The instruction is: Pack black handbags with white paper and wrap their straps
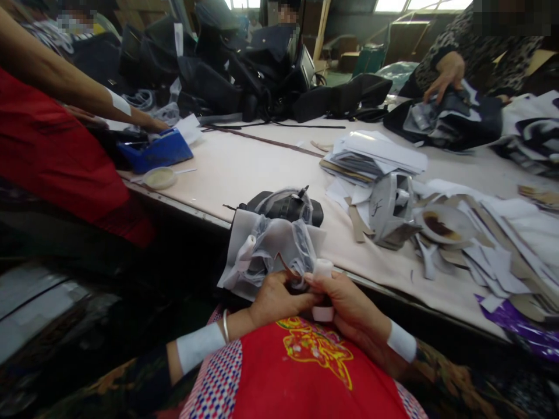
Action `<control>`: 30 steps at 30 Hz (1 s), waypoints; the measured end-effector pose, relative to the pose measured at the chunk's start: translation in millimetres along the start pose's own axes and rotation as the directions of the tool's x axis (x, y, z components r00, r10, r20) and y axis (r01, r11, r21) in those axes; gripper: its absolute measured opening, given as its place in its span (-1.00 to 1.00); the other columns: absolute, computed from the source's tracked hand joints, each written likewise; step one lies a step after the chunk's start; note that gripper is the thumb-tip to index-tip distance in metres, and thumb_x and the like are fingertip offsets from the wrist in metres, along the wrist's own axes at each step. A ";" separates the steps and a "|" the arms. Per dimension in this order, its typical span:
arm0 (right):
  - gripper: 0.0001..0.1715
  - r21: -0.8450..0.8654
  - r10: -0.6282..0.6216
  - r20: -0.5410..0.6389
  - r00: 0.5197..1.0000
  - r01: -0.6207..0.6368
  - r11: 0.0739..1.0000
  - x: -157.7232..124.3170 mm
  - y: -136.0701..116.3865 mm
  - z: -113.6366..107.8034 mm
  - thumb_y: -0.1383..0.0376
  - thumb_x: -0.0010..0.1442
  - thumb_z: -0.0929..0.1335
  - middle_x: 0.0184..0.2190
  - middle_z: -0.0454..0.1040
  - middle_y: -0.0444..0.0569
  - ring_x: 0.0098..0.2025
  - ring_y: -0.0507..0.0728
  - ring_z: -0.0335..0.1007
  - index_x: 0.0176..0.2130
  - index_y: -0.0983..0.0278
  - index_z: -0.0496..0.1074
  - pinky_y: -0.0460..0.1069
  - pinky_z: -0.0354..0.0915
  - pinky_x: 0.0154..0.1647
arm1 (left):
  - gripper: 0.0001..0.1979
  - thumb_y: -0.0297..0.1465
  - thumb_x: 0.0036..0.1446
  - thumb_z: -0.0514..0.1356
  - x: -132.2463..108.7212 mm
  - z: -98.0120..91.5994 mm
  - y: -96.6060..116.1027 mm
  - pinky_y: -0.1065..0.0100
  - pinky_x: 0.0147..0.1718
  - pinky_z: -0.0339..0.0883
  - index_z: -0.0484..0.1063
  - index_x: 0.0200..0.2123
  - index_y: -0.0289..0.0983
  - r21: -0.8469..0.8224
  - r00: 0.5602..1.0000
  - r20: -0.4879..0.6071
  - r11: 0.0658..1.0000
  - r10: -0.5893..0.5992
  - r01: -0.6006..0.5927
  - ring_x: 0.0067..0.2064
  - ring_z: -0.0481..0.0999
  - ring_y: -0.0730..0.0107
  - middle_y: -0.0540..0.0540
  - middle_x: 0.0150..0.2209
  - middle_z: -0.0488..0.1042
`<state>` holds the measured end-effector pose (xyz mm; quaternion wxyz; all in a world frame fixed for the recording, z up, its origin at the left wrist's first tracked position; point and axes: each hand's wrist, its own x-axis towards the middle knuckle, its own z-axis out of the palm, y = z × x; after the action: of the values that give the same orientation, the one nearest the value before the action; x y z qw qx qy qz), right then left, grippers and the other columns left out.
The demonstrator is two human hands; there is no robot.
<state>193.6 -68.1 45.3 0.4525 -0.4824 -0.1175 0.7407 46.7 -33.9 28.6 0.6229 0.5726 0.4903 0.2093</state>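
Observation:
A black handbag [282, 206] lies at the table's front edge, tilted towards me. White foam sheet [233, 230] covers its near part, and clear plastic wraps its handles. A rolled piece of white foam [247, 247] stands on the left side. My left hand [279, 299] is closed low against the bag, beside a thin brown strip [283, 265]; what its fingers grip is hidden. My right hand [349, 299] pinches a strip of white foam [323, 267], whose lower end shows below the fingers. Both hands nearly touch, just above my red apron [279, 372].
A grey metal tape dispenser [391, 209], stacked white sheets [375, 151] and scraps [489, 262] lie on the right. On the left, a co-worker's hand [155, 124] reaches to a blue box [157, 151]. Another person's hand [448, 75] handles a bag. Black bags [244, 75] are piled behind.

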 end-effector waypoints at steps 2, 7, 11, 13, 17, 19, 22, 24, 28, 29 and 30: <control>-0.58 0.020 0.001 0.016 1.000 -0.001 1.000 -0.4 -0.5 -0.7 0.23 -0.11 0.58 -0.33 0.63 0.04 -0.31 0.15 0.54 -0.24 0.38 0.57 -0.03 0.41 -0.26 | -0.69 -0.22 -0.06 0.45 0.2 0.0 -0.6 0.41 -0.36 0.39 0.60 -0.29 -0.30 -0.034 1.000 0.016 0.999 0.012 -0.011 -0.32 0.58 0.33 -0.04 -0.36 0.62; -0.63 0.086 0.010 0.047 0.999 -0.014 0.996 2.5 1.1 -3.3 0.21 -0.08 0.58 -0.31 0.63 0.02 -0.23 0.15 0.56 -0.27 0.35 0.59 -0.02 0.42 -0.13 | -0.72 -0.24 0.05 0.39 3.2 -1.1 -11.1 0.38 -0.26 0.41 0.60 -0.24 -0.31 -0.026 0.984 0.088 0.988 0.153 -0.151 -0.24 0.59 0.28 -0.07 -0.29 0.63; -0.62 0.101 -0.004 0.071 0.997 -0.003 0.995 4.0 2.1 -3.2 0.17 -0.05 0.57 -0.25 0.64 0.03 -0.16 0.21 0.57 -0.25 0.31 0.59 0.05 0.43 -0.07 | -0.74 -0.21 0.13 0.33 5.6 -6.5 -15.4 0.37 -0.26 0.36 0.59 -0.24 -0.30 0.131 0.935 0.096 0.927 0.340 -0.351 -0.26 0.55 0.31 -0.06 -0.31 0.59; -0.63 0.094 -0.016 0.063 0.998 0.010 0.996 4.4 2.8 -3.2 0.15 -0.02 0.56 -0.23 0.64 0.02 -0.15 0.22 0.57 -0.23 0.30 0.59 0.04 0.44 -0.09 | -0.72 -0.18 0.15 0.31 6.8 -10.5 -15.0 0.37 -0.30 0.33 0.57 -0.28 -0.30 0.204 0.912 0.116 0.889 0.393 -0.409 -0.30 0.52 0.34 -0.05 -0.35 0.55; -0.62 0.084 -0.009 0.043 0.999 0.005 0.996 7.4 6.0 -3.6 0.12 0.02 0.55 -0.28 0.63 0.01 -0.26 0.19 0.56 -0.21 0.29 0.55 0.03 0.44 -0.19 | -0.65 -0.12 0.27 0.17 10.3 -16.8 -14.5 0.37 -0.39 0.26 0.53 -0.25 -0.30 0.266 0.881 0.184 0.841 0.436 -0.471 -0.37 0.47 0.36 -0.06 -0.39 0.52; -0.60 0.073 -0.018 0.034 0.999 0.016 0.997 9.6 7.6 -3.5 0.10 0.03 0.55 -0.31 0.62 -0.01 -0.33 0.16 0.54 -0.20 0.29 0.54 0.02 0.42 -0.24 | -0.61 -0.12 0.31 0.09 12.3 -18.1 -14.4 0.37 -0.43 0.20 0.51 -0.33 -0.30 0.316 0.886 0.180 0.828 0.428 -0.464 -0.41 0.43 0.37 -0.06 -0.45 0.48; -0.62 -0.018 -0.062 0.023 0.998 0.062 0.998 10.7 7.7 -4.8 0.04 0.10 0.51 -0.50 0.54 -0.10 -0.51 0.08 0.42 -0.29 0.28 0.49 -0.03 0.35 -0.41 | -0.49 -0.13 0.35 -0.01 14.7 -19.0 -13.6 0.33 -0.50 0.07 0.38 -0.58 -0.26 0.412 0.925 0.139 0.829 0.353 -0.378 -0.52 0.33 0.39 -0.05 -0.59 0.35; -0.61 -0.152 -0.115 0.048 0.992 0.121 0.981 8.6 5.7 -7.7 0.00 0.16 0.47 -0.57 0.47 -0.14 -0.56 0.04 0.34 -0.32 0.27 0.46 -0.06 0.29 -0.48 | -0.45 -0.12 0.35 -0.03 15.7 -20.2 -13.5 0.30 -0.53 0.01 0.30 -0.65 -0.23 0.437 0.945 0.112 0.839 0.307 -0.324 -0.56 0.27 0.39 -0.04 -0.64 0.28; -0.50 -0.387 -0.277 0.050 0.960 0.274 0.880 0.8 1.5 -17.3 0.08 0.09 0.52 -0.29 0.55 -0.05 -0.29 0.14 0.46 -0.04 0.23 0.44 0.01 0.40 -0.24 | -0.43 -0.10 0.34 -0.01 17.7 -23.4 -17.7 0.29 -0.53 0.00 0.19 -0.71 -0.18 0.432 0.955 0.071 0.855 0.287 -0.289 -0.61 0.21 0.40 -0.01 -0.69 0.18; -0.46 -0.436 -0.310 0.038 0.950 0.295 0.850 -1.0 1.4 -20.0 0.12 0.07 0.54 -0.23 0.56 -0.03 -0.23 0.17 0.47 0.00 0.22 0.43 0.04 0.41 -0.17 | -0.42 -0.10 0.34 -0.01 18.4 -24.0 -19.5 0.29 -0.53 0.00 0.18 -0.72 -0.18 0.431 0.955 0.066 0.855 0.289 -0.289 -0.62 0.21 0.40 -0.01 -0.69 0.18; -0.46 -0.490 -0.341 0.031 0.939 0.312 0.814 -2.5 1.6 -22.5 0.15 0.06 0.54 -0.20 0.55 -0.02 -0.19 0.19 0.47 0.01 0.20 0.43 0.06 0.41 -0.12 | -0.42 -0.10 0.34 -0.01 19.1 -24.4 -21.2 0.29 -0.53 0.01 0.19 -0.71 -0.18 0.429 0.954 0.063 0.856 0.292 -0.290 -0.62 0.21 0.40 -0.02 -0.70 0.19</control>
<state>211.5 -76.8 34.4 0.4395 -0.5748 -0.3684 0.5837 27.8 -11.3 5.3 0.4399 0.7636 0.4337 0.1878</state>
